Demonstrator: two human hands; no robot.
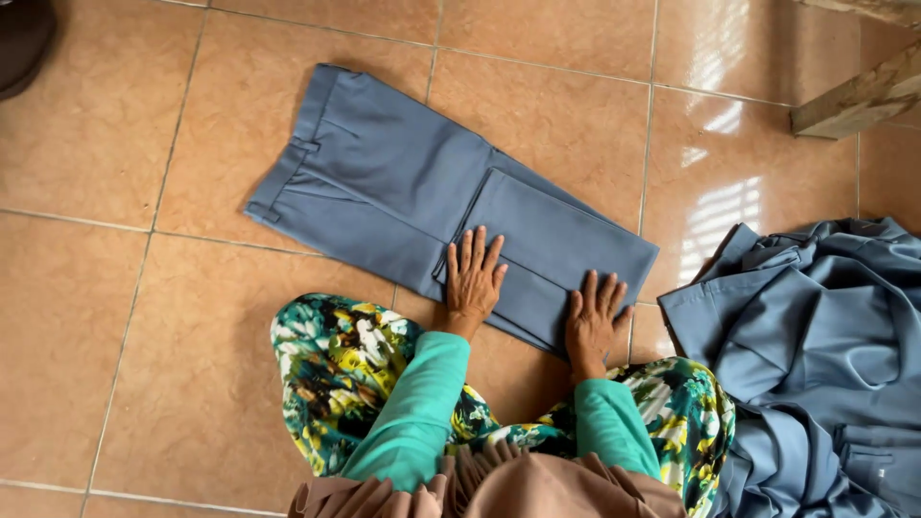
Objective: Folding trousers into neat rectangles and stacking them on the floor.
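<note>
The fingers (477, 251) of the left hand (473, 278) are lying flat and spread wide apart. They are not holding anything; they are pressing down on the grey-blue cloth trousers (384, 182). The fingers of the right hand (593, 321) are also lying flat and a little spread, pressing on the near edge of the same trousers and gripping nothing.

Both hands are resting on the part of the trousers that is folded back over itself. The left hand is sitting near the middle fold, and the right hand is sitting near the right end.

The trousers are lying flat on the shiny orange-brown tiled floor (96, 317), just in front of the person's knees, with the waistband pointing up and to the left.

Both arms are wearing bright green sleeves (417, 408). The person's legs are wearing flowery green and yellow cloth (331, 360).

A heap of crumpled grey-blue clothes (825, 355) is lying on the floor at the right, near the right hand but not touching it.
</note>
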